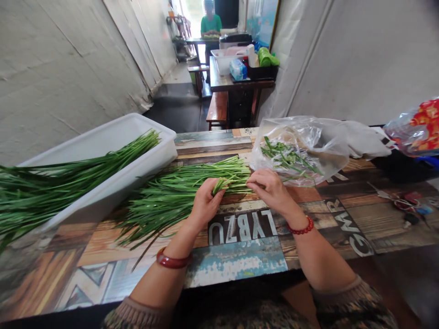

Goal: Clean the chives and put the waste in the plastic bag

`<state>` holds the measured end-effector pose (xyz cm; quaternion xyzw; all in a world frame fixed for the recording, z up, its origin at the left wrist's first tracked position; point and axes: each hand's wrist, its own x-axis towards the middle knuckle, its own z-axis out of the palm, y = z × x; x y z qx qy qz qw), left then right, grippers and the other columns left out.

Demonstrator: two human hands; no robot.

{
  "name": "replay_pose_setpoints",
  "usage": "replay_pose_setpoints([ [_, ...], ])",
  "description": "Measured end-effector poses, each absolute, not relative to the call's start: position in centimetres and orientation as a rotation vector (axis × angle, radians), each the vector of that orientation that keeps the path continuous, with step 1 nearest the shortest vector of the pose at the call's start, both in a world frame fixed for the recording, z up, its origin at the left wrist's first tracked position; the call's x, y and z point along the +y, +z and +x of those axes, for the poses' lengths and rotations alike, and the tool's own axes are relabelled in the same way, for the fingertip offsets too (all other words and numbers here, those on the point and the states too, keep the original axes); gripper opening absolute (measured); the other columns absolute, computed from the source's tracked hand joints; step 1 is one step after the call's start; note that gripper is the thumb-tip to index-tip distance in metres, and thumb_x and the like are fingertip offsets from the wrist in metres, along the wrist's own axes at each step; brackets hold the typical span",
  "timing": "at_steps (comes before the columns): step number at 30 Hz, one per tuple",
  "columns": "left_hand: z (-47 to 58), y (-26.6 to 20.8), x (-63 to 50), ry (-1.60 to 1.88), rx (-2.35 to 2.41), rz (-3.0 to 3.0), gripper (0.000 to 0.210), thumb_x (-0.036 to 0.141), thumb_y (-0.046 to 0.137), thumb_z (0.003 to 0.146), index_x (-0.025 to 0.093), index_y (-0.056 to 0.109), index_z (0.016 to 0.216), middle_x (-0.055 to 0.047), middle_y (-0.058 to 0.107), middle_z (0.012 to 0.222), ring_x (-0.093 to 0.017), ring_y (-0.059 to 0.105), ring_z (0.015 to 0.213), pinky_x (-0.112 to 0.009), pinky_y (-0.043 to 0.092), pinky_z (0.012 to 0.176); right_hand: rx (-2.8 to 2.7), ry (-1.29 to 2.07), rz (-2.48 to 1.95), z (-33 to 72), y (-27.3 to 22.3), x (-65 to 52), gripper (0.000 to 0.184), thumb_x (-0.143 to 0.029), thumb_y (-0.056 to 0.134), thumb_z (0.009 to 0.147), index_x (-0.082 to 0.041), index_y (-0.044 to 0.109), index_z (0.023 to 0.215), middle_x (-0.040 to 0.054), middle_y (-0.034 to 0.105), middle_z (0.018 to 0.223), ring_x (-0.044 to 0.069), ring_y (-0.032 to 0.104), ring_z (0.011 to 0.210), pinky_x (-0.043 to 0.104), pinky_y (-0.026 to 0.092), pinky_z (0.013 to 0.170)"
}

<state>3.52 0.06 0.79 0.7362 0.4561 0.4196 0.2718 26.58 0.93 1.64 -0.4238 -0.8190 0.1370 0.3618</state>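
A spread of garlic chives (171, 187) lies on the patterned table, green leaves to the left and pale stem ends to the right. My left hand (207, 198) is closed round a small bunch of chives, whose cut ends poke out above the thumb. Beside the stem ends, my right hand (269, 187) is pinched, its fingertips at the tip of a stem; whatever they grip is too small to make out. Just beyond that hand sits a clear plastic bag (329, 141) with loose green scraps (286, 153) in its mouth.
A white plastic tub (137, 121) at the left holds more long chives. Scissors (380, 193) and small items lie at the right, below a red-patterned plastic package (425, 123). Further back stand a table (219, 82) with boxes, a bench (217, 107) and a seated person in green (211, 25).
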Motion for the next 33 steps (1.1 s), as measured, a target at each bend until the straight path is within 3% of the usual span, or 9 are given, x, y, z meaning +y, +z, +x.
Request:
replay_pose_setpoints([
  [7, 3.6, 1.2, -0.2, 0.988, 1.27, 2.068, 0.015, 0.028, 0.052, 0.092, 0.019, 0.063, 0.091, -0.003, 0.065, 0.087, -0.016, 0.056, 0.083, -0.029, 0.043, 0.077, -1.971, 0.561, -0.962, 25.4, 1.6, 0.7, 0.024, -0.026, 0.051, 0.095, -0.02, 0.061, 0.075, 0.0029, 0.066, 0.08, 0.017, 0.06, 0.079, 0.032, 0.044, 0.076],
  [13, 3.7, 1.2, 0.0, 0.84, 1.171, 2.282, 0.021, 0.031, 0.052, 0.093, 0.019, 0.061, 0.079, -0.002, 0.06, 0.077, -0.016, 0.05, 0.078, -0.029, 0.038, 0.073, -1.837, 0.528, -1.056, 24.9, 1.5, 0.5, 0.025, -0.029, 0.049, 0.095, -0.02, 0.062, 0.076, 0.0033, 0.064, 0.078, 0.017, 0.059, 0.078, 0.031, 0.044, 0.075],
  [20, 3.8, 1.2, 0.0, 0.951, 1.232, 2.206, 0.022, 0.031, 0.051, 0.092, 0.018, 0.057, 0.075, -0.002, 0.057, 0.078, -0.017, 0.049, 0.078, -0.029, 0.04, 0.074, -1.69, 0.525, -1.124, 26.3, 2.3, 0.5, 0.029, -0.032, 0.049, 0.095, -0.02, 0.062, 0.071, 0.0011, 0.063, 0.072, 0.016, 0.059, 0.072, 0.029, 0.043, 0.07],
  [26, 3.6, 1.6, -0.1, 0.98, 1.241, 2.025, 0.023, 0.032, 0.047, 0.094, 0.017, 0.063, 0.085, -0.004, 0.064, 0.085, -0.017, 0.056, 0.083, -0.029, 0.042, 0.078, -1.742, 0.445, -1.142, 26.4, 2.3, 0.7, 0.012, -0.028, 0.056, 0.09, -0.021, 0.061, 0.081, 0.0019, 0.062, 0.082, 0.016, 0.057, 0.075, 0.028, 0.044, 0.069],
  [30, 3.6, 1.9, -0.2, 0.985, 1.249, 1.968, 0.028, 0.034, 0.045, 0.095, 0.017, 0.063, 0.083, -0.002, 0.062, 0.08, -0.014, 0.056, 0.076, -0.026, 0.041, 0.074, -1.869, 0.398, -1.112, 26.9, 2.5, 0.8, 0.024, -0.029, 0.05, 0.095, -0.021, 0.062, 0.076, 0.0027, 0.063, 0.076, 0.017, 0.058, 0.076, 0.032, 0.044, 0.075],
  [33, 3.6, 2.0, -0.2, 1.002, 1.282, 1.962, 0.03, 0.034, 0.044, 0.095, 0.017, 0.061, 0.076, 0.0, 0.058, 0.073, -0.013, 0.052, 0.07, -0.025, 0.04, 0.069, -2.111, 0.427, -1.002, 26.9, 2.8, 0.6, 0.017, -0.036, 0.059, 0.091, -0.022, 0.067, 0.085, 0.0036, 0.069, 0.086, 0.019, 0.061, 0.085, 0.036, 0.043, 0.082],
])
